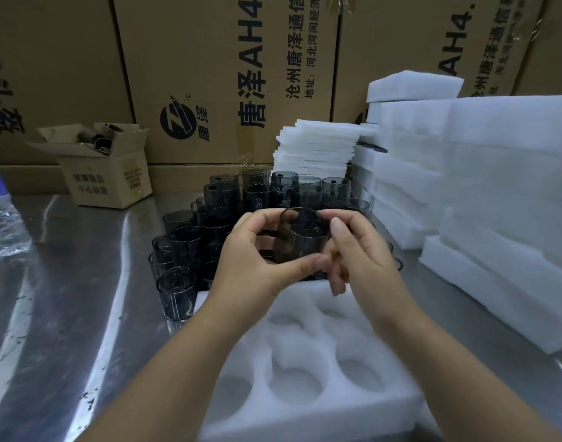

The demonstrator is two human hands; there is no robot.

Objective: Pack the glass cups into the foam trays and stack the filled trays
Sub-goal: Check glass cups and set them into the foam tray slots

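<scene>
1. Both hands are clamped on one smoky glass cup, which is up in the air between them, pretty much dead centre of the view.
2. Left hand: thumb pressed along the lower side of the cup, the other fingers curled over the top by the rim.
3. Right hand: thumb pointing up against the rim at the cup's 3 o'clock, the rest of the fingers curled in round the lower side.
4. The cup is tilted, mouth aimed at about 11 o'clock, and it's hanging over the far edge of the foam tray.
5. Both forearms are bare. They come in from 7 and 5 o'clock and meet in a V at the cup.
6. The tray sits at the cup's 6 o'clock. It's white with round pockets, and the ones I can see are bare foam; the arms cover part of it.
7. From 9 to 12 o'clock there's a cluster of cups, upright on the steel table. The back ones sit higher, can't tell why.
8. At 12 to 1 o'clock, behind the cluster, is a stack of foam sheets. At 2 to 3 o'clock is a big pile of foam blocks.
9. At 10 o'clock is a small open cardboard box, and at 9 o'clock a water bottle at the frame edge. Printed cartons line the back.
</scene>
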